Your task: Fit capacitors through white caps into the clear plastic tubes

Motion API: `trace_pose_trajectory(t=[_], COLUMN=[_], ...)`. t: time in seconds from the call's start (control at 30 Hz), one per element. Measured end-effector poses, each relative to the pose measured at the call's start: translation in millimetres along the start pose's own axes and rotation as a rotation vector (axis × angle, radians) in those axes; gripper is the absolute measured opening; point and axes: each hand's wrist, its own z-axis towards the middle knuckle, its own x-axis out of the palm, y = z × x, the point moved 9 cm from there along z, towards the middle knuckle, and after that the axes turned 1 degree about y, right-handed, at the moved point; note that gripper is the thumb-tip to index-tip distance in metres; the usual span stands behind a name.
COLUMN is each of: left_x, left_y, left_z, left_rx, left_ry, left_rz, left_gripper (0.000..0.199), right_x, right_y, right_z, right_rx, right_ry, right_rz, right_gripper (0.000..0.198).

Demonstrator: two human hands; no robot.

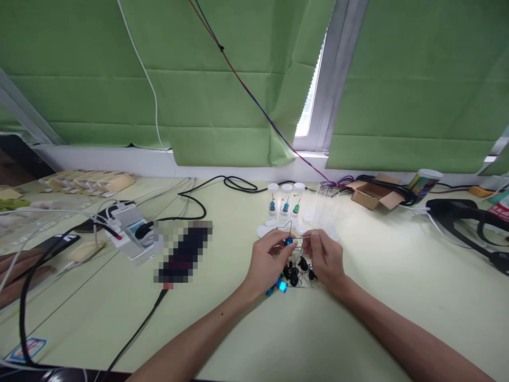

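My left hand (265, 264) pinches a small blue piece (288, 241) with a bent thin wire rising from it. Close on its right, my right hand (326, 260) has thumb and fingers pressed together on a thin metal wire (301, 237) that reaches toward the blue piece. Below and between the hands lie black knob-like parts (293, 276) with thin metal stems. More blue pieces (281, 286) rest beside my left wrist. Behind the hands stand three clear vials (285, 204) with white caps, holding blue and green pieces with wires. White round caps (263, 231) lie near them.
To the left are a pixelated dark device (185, 254) on a black cable, a white power strip (133, 233) and another person's hand (24, 273). At the back right sit an open cardboard box (371, 195) and a canister (424, 183). Black-framed glasses (457, 217) lie far right.
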Motion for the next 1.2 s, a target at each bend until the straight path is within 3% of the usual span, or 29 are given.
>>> trace_pose_trajectory(t=[1.2], left_x=[-5.9], left_y=[-4.3], left_z=[-2.0], left_rx=[0.110], left_ry=[0.025], left_rz=[0.217], left_gripper=[0.014], right_x=[4.2], right_y=[3.2], right_z=[7.2], right_rx=[0.016], right_ry=[0.047], right_rz=[-0.059], right_gripper=[0.034])
